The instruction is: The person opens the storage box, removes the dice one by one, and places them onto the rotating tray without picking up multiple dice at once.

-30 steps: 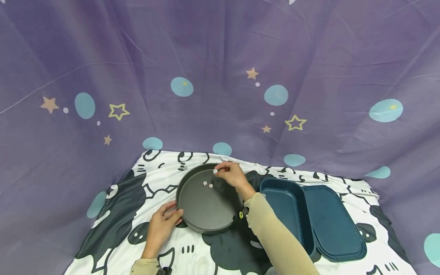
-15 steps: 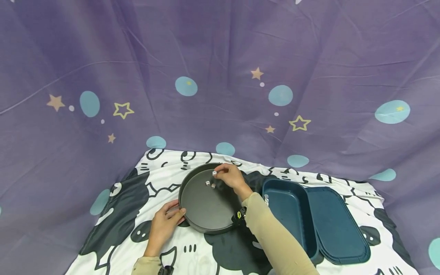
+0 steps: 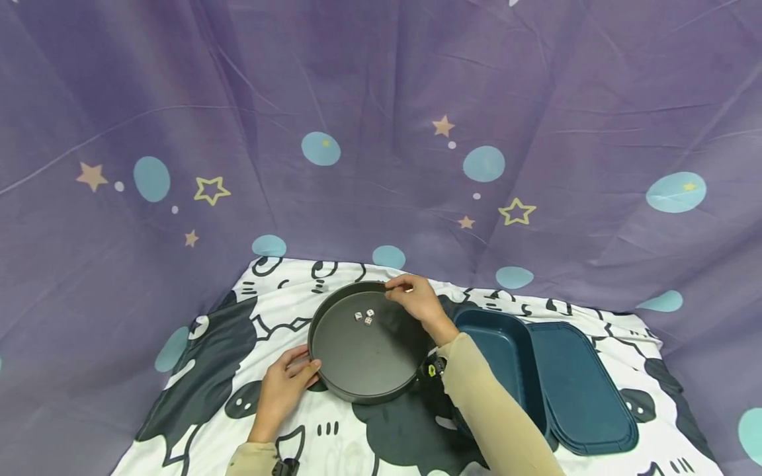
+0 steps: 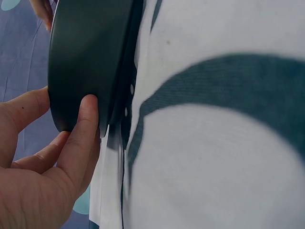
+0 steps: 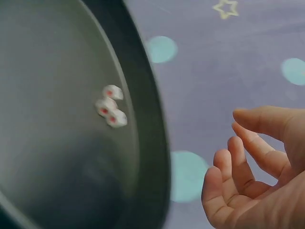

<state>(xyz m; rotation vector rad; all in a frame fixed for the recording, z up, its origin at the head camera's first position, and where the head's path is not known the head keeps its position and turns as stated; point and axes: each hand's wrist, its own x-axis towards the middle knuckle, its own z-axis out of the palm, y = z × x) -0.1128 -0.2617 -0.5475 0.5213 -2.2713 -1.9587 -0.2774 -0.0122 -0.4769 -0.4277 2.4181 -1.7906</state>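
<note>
A round dark grey pan (image 3: pixel 369 363) lies on the cloth. Three white dice (image 3: pixel 364 317) sit close together on its bottom toward the far side; in the right wrist view the dice (image 5: pixel 112 107) show red dots. My left hand (image 3: pixel 284 390) holds the pan's near left side, thumb at the rim and fingers against the outer wall, as the left wrist view shows with the hand (image 4: pixel 52 167). Over the far right rim hovers my right hand (image 3: pixel 419 303). Nothing is between its loosely bent fingers (image 5: pixel 238 162), which stand apart from the pan.
To the right of the pan stands a deep blue rectangular box (image 3: pixel 506 350), partly covered by the right sleeve (image 3: pixel 494 410). A flat blue lid (image 3: pixel 586 390) lies beside it. The cloth (image 3: pixel 333 436) has a black-and-white cartoon print. A purple curtain (image 3: pixel 357 198) hangs behind.
My right hand has set a die down beside the other two in the pan, let go, and drawn back to the right. The left hand has stayed on the pan.
</note>
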